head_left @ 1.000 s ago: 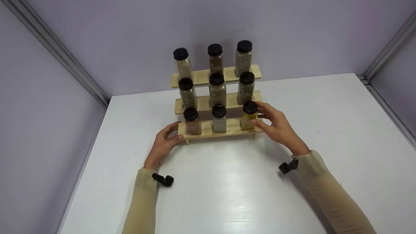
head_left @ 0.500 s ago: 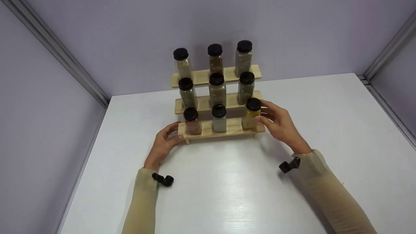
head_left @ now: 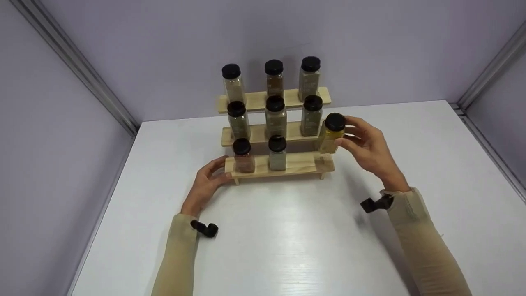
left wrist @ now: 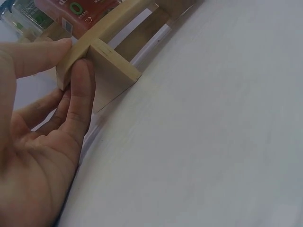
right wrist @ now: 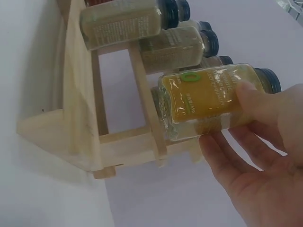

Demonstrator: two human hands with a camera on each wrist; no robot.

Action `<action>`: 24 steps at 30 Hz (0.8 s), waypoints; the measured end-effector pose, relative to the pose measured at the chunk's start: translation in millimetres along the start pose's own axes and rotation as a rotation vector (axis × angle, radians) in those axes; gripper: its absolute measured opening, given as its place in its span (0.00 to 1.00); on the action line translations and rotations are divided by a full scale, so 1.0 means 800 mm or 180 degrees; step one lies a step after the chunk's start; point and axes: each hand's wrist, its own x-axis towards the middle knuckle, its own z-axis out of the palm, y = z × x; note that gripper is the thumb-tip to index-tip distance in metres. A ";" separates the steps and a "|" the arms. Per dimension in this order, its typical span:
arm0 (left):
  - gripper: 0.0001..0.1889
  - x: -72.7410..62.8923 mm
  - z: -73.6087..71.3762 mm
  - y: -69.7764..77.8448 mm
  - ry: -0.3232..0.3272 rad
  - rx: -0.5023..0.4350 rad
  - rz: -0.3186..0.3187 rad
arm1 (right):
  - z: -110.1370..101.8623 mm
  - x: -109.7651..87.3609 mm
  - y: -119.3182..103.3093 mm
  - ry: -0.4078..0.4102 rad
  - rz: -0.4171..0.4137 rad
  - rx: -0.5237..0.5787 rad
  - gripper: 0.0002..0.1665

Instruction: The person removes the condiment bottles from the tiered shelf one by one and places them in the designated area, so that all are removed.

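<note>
In my right hand (head_left: 367, 150) I hold a spice jar (head_left: 332, 133) of yellow powder with a black lid, pinched between thumb and fingers. The right wrist view shows the same yellow jar (right wrist: 208, 97) lifted off the wooden spice rack (right wrist: 78, 94), beside its end. My left hand (head_left: 207, 181) grips the left end of the rack's lowest shelf (head_left: 302, 162). In the left wrist view, that hand (left wrist: 52, 127) has its thumb above and fingers beneath the shelf edge (left wrist: 106, 30), near a jar of red spice (left wrist: 87, 14).
On the bottom shelf stand the red spice jar (head_left: 244, 158) and a pale jar (head_left: 277, 156). The middle and top shelves bear several more black-lidded jars, among them a brown one (head_left: 274, 82). A white table (head_left: 263, 246) lies underneath, with a pale wall (head_left: 172, 53) behind.
My right hand has raised the yellow spice jar off the right end of the bottom shelf and moved it up and right. The left hand keeps its grip on the rack.
</note>
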 end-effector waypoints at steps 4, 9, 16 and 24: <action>0.34 0.001 -0.001 -0.001 0.0010 -0.0039 -0.0004 | -0.014 0.007 -0.003 0.0117 -0.0131 0.0111 0.31; 0.33 0.002 -0.003 0.001 0.0018 -0.0047 -0.0043 | -0.030 0.013 -0.005 0.0266 -0.0146 0.0177 0.31; 0.34 0.001 -0.002 0.003 0.0011 -0.0017 -0.0046 | -0.047 0.014 0.005 0.0359 -0.0207 0.0200 0.32; 0.34 -0.002 0.000 0.002 0.0010 -0.0093 -0.0100 | -0.055 0.015 0.034 0.0420 -0.0080 0.0075 0.32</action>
